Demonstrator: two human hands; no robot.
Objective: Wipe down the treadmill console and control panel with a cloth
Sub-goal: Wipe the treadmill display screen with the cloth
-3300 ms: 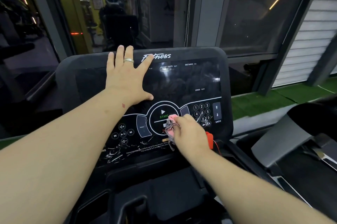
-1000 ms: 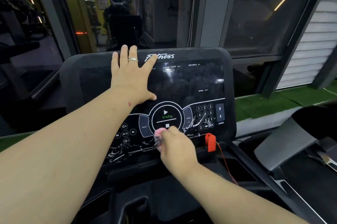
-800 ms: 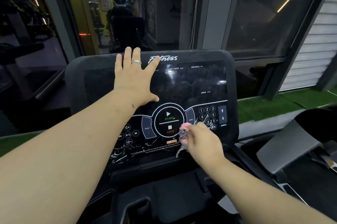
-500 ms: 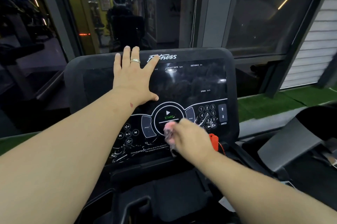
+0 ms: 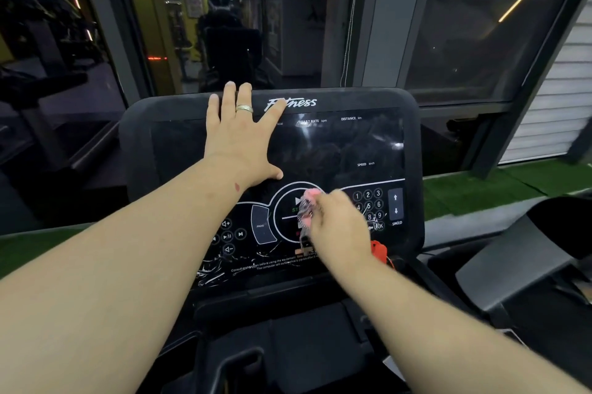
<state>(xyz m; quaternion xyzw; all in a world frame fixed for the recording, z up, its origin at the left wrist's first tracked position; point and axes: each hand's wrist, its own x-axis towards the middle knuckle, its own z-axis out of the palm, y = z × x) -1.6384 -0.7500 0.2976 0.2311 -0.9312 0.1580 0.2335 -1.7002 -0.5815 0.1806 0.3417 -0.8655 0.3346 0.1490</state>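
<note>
The black treadmill console (image 5: 352,143) stands in front of me with a dark screen on top and the control panel (image 5: 253,230) of buttons below it. My left hand (image 5: 242,140) lies flat, fingers spread, on the upper left of the screen, a ring on one finger. My right hand (image 5: 339,224) is shut on a small pink and grey cloth (image 5: 306,211) pressed on the round START button, covering part of it. The number keypad (image 5: 368,204) shows just right of that hand.
A red safety clip (image 5: 378,249) with a thin cord sits at the panel's lower right. A dark tray (image 5: 288,329) lies below the console. Windows stand behind, green turf (image 5: 480,188) to the right, another machine's black body (image 5: 528,259) at far right.
My right hand has swept the cloth back and forth across the lower panel, and over the last half second it has moved up onto the START button. The left hand has stayed flat.
</note>
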